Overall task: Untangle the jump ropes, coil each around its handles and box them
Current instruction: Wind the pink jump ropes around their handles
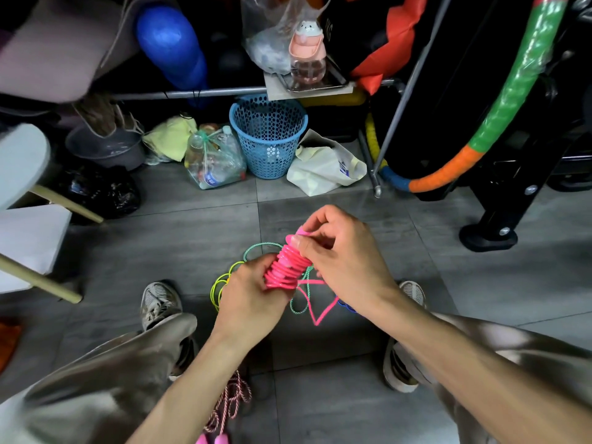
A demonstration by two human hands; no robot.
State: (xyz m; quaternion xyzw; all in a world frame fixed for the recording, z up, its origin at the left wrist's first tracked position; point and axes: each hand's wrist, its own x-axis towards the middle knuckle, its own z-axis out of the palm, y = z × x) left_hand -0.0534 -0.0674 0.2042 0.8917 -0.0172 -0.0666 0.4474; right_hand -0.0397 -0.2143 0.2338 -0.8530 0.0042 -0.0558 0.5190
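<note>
Both hands' fingers grip the pink rope coil, hiding its handles.

Two hands, the left and the right, work on one pink rope, and three more ropes lie on the floor beneath: a green one, a yellow one, and a pink-and-white braided one nearer. Far off stands one blue basket. Two shoes show, one at left and one at right.

Head view, looking down, close
</note>
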